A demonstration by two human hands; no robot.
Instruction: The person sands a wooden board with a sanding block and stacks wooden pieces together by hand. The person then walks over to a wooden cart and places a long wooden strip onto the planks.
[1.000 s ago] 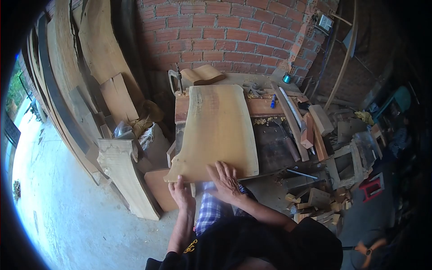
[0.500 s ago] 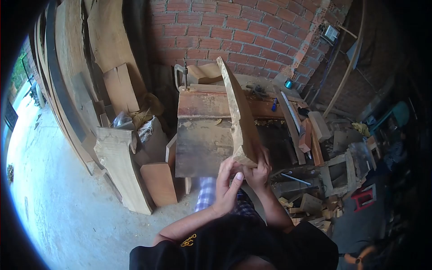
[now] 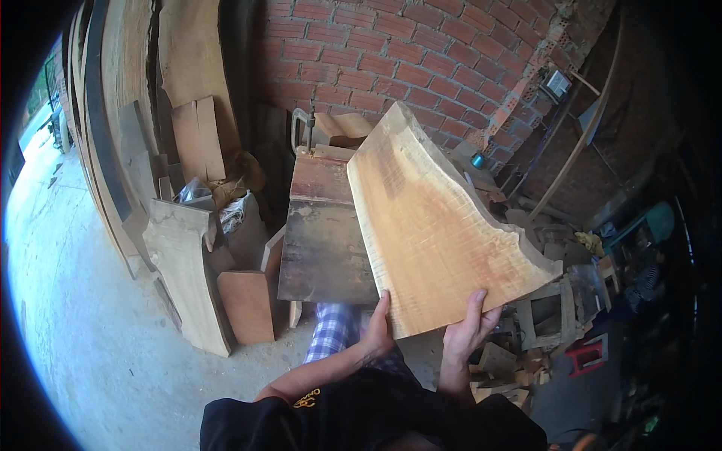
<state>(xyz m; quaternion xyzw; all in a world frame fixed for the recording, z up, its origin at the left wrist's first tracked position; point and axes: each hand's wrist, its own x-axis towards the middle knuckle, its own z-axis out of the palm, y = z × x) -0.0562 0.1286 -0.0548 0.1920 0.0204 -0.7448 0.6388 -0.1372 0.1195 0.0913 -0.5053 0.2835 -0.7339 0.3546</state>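
A broad wooden slab (image 3: 432, 233) with a wavy natural edge on its right is held up before me, its flat face turned toward the camera. My left hand (image 3: 378, 331) grips its lower left corner, thumb on the near face and fingers hidden behind. Along the bottom edge, my right hand (image 3: 472, 328) holds it the same way, thumb on the face and the other fingers behind or under it. Behind the slab stands the workbench (image 3: 323, 248), partly covered by it, with a metal clamp (image 3: 308, 131) at its back left.
Tall boards (image 3: 124, 75) lean at the left, with a pale offcut (image 3: 184, 263) and a brown board (image 3: 247, 308) on the floor. A brick wall (image 3: 338, 45) rises behind the bench. Wood scraps (image 3: 500, 361) and a red plastic stool (image 3: 587, 355) lie at the right.
The slab has turned from edge-on to showing its broad face, swinging to the right. My hands have moved apart, the right one shifting right along the lower edge.
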